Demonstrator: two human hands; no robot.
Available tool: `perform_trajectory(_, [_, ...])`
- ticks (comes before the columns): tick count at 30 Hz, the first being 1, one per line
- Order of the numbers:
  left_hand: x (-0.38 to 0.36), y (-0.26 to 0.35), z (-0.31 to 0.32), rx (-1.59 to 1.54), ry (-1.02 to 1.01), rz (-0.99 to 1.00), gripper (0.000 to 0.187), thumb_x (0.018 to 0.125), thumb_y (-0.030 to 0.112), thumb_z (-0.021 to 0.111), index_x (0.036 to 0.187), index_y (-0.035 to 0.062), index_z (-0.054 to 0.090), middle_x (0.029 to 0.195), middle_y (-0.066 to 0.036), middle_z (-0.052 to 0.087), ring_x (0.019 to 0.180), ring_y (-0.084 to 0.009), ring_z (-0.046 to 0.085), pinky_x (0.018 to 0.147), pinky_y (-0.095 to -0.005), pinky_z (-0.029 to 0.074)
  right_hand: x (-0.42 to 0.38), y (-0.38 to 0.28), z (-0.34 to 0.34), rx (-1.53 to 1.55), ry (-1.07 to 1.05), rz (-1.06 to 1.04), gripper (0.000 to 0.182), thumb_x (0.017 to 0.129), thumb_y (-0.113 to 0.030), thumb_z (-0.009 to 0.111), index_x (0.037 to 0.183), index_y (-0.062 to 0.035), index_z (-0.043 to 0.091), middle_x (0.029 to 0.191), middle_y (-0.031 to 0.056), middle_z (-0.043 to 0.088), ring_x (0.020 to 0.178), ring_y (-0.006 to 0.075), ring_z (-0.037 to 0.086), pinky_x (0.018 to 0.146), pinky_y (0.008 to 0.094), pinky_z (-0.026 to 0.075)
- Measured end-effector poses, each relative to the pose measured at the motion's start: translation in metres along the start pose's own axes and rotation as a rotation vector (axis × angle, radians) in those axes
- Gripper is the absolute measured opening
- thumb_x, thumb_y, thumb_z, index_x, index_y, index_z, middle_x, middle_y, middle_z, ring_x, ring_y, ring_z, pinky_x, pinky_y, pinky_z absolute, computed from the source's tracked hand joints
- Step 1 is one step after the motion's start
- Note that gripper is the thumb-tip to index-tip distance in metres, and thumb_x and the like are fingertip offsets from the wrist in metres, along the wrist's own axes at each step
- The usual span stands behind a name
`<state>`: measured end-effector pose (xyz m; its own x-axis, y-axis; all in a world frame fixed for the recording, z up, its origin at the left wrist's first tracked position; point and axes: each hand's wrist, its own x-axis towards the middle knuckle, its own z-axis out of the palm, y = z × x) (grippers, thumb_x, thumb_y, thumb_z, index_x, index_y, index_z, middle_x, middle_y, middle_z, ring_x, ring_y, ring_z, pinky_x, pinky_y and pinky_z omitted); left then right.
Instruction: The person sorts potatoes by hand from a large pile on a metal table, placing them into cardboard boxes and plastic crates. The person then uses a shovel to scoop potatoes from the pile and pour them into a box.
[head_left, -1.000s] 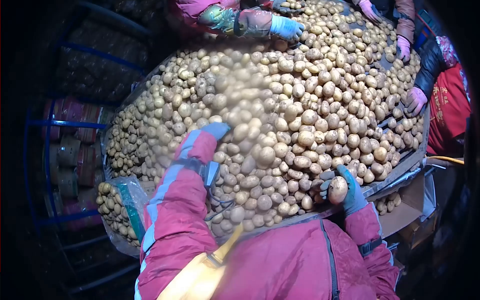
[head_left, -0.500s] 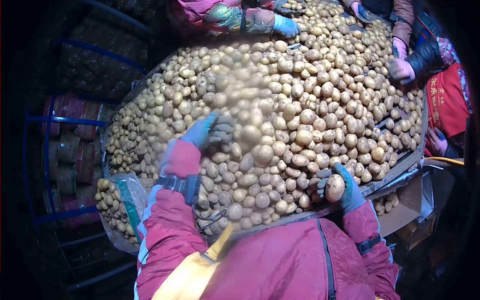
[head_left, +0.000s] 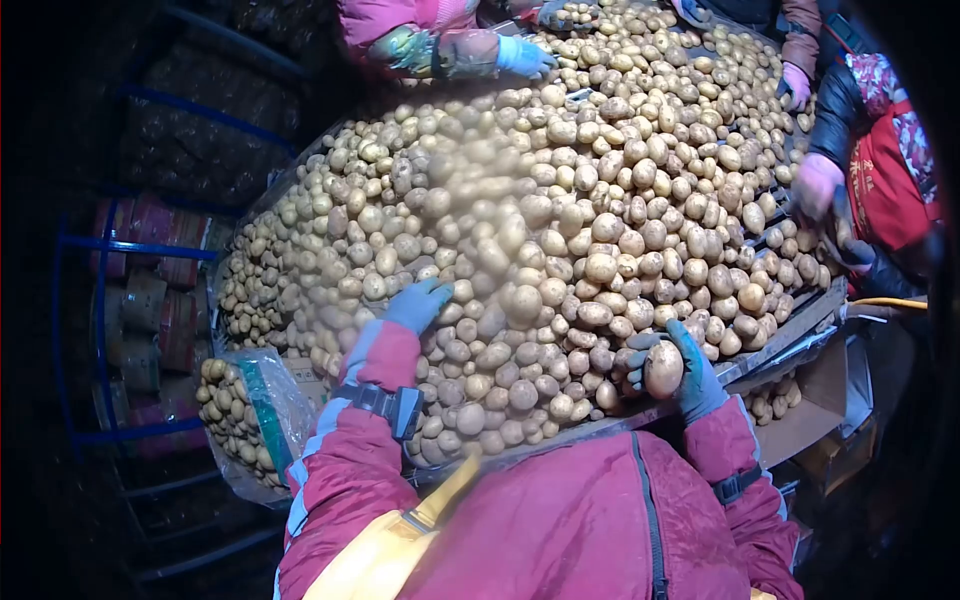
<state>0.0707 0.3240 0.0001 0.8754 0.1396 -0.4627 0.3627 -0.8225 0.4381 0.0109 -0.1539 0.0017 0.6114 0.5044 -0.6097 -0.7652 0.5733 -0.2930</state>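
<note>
A heap of loose potatoes (head_left: 600, 267) covers the sorting table in front of me. My left hand (head_left: 418, 305), in a blue-grey glove, rests on the heap left of the middle. Its visible fingers are stretched out over the potatoes, the others are hidden beneath it, and I see no potato in its grip. My right hand (head_left: 695, 380), gloved alike, is closed around one larger potato (head_left: 664, 368) at the table's near edge. Thumb and fingers lie on either side of it.
A plastic-lined bag of potatoes (head_left: 232, 405) stands left of the table. A cardboard box (head_left: 815, 400) with potatoes is at the right, below the table edge (head_left: 780, 352). Co-workers' gloved hands (head_left: 525, 57) are at the far side and right. Blue racking (head_left: 140, 246) holds cartons at left.
My left hand has moved down and its fingers have drawn in. My right hand keeps the potato, turned slightly. The far co-worker's hand moved left; the right co-worker's hands came together lower down.
</note>
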Motion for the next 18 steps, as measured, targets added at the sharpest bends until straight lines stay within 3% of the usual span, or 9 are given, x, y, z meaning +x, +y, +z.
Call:
perform_trajectory(1, [-0.005, 0.003, -0.002, -0.101, -0.024, 0.062, 0.045, 0.094, 0.043, 0.065, 0.122, 0.0073, 0.07, 0.115, -0.011, 0.072, 0.104, -0.0243, 0.067, 0.09, -0.0364, 0.052, 0.001, 0.001, 0.001, -0.008, -0.003, 0.002, 0.062, 0.105, -0.05, 0.048, 0.122, 0.0078, 0.062, 0.095, 0.0161, 0.073, 0.077, 0.0269, 0.071, 0.07, 0.0384, 0.06])
perform_trajectory(3, [-0.012, 0.014, -0.011, -0.281, -0.104, -0.024, 0.044, 0.096, 0.041, 0.065, 0.124, 0.0075, 0.07, 0.115, -0.006, 0.071, 0.1, -0.0188, 0.066, 0.085, -0.0328, 0.052, 0.005, 0.008, -0.001, -0.001, -0.02, 0.012, 0.062, 0.104, -0.05, 0.049, 0.127, 0.0062, 0.06, 0.1, 0.0145, 0.073, 0.079, 0.0269, 0.071, 0.071, 0.0385, 0.06])
perform_trajectory(5, [-0.01, 0.055, -0.027, -0.442, -0.212, -0.312, 0.042, 0.097, 0.038, 0.065, 0.127, 0.0086, 0.069, 0.116, -0.003, 0.07, 0.097, -0.0149, 0.065, 0.08, -0.0304, 0.052, 0.001, 0.012, 0.009, -0.004, 0.006, 0.014, 0.061, 0.104, -0.05, 0.049, 0.129, 0.0056, 0.06, 0.102, 0.015, 0.072, 0.08, 0.0267, 0.072, 0.071, 0.0382, 0.06])
perform_trajectory(8, [0.011, 0.055, -0.024, -0.216, 0.059, 0.109, 0.041, 0.096, 0.037, 0.063, 0.126, 0.0091, 0.069, 0.109, -0.013, 0.071, 0.084, -0.0217, 0.066, 0.076, -0.0356, 0.054, -0.001, 0.015, 0.007, -0.06, -0.032, 0.02, 0.06, 0.104, -0.048, 0.049, 0.131, 0.0047, 0.058, 0.104, 0.0157, 0.072, 0.083, 0.0267, 0.072, 0.073, 0.0381, 0.061])
perform_trajectory(9, [0.022, 0.055, -0.017, -0.353, 0.095, 0.083, 0.046, 0.093, 0.041, 0.066, 0.127, 0.0084, 0.067, 0.109, -0.016, 0.07, 0.084, -0.0233, 0.066, 0.076, -0.035, 0.054, -0.002, 0.014, 0.006, -0.077, -0.046, 0.022, 0.06, 0.104, -0.048, 0.049, 0.131, 0.0049, 0.058, 0.104, 0.0161, 0.072, 0.084, 0.0269, 0.072, 0.073, 0.0381, 0.062])
perform_trajectory(12, [0.02, 0.094, 0.002, -0.288, 0.054, 0.124, 0.055, 0.089, 0.046, 0.069, 0.131, 0.0104, 0.063, 0.114, -0.021, 0.068, 0.091, -0.0311, 0.068, 0.079, -0.0398, 0.054, -0.007, 0.014, 0.003, -0.05, -0.104, 0.027, 0.06, 0.105, -0.048, 0.049, 0.13, 0.0054, 0.059, 0.104, 0.0173, 0.072, 0.085, 0.0273, 0.073, 0.074, 0.038, 0.062])
perform_trajectory(14, [0.013, 0.125, 0.015, 0.313, 0.146, 0.173, 0.059, 0.085, 0.048, 0.072, 0.131, 0.0113, 0.062, 0.119, -0.024, 0.066, 0.106, -0.0418, 0.066, 0.092, -0.0488, 0.052, -0.009, 0.016, -0.003, -0.013, -0.122, 0.023, 0.06, 0.105, -0.048, 0.048, 0.128, 0.0058, 0.06, 0.104, 0.018, 0.073, 0.086, 0.0275, 0.073, 0.074, 0.0376, 0.062])
perform_trajectory(16, [0.018, 0.121, 0.029, 0.403, 0.212, 0.194, 0.058, 0.086, 0.047, 0.073, 0.13, 0.0096, 0.065, 0.128, -0.024, 0.062, 0.121, -0.0376, 0.06, 0.102, -0.0443, 0.049, -0.009, 0.017, -0.006, 0.014, -0.12, 0.005, 0.06, 0.105, -0.049, 0.047, 0.127, 0.0062, 0.06, 0.104, 0.0185, 0.073, 0.086, 0.0275, 0.073, 0.074, 0.0371, 0.062])
perform_trajectory(18, [0.021, 0.108, 0.023, 0.279, 0.2, 0.209, 0.058, 0.086, 0.047, 0.073, 0.13, 0.0096, 0.065, 0.125, -0.023, 0.064, 0.118, -0.0367, 0.061, 0.101, -0.0437, 0.049, -0.014, 0.017, -0.007, -0.044, -0.052, -0.037, 0.062, 0.105, -0.05, 0.047, 0.125, 0.0074, 0.062, 0.103, 0.0187, 0.073, 0.086, 0.0275, 0.073, 0.074, 0.0373, 0.062])
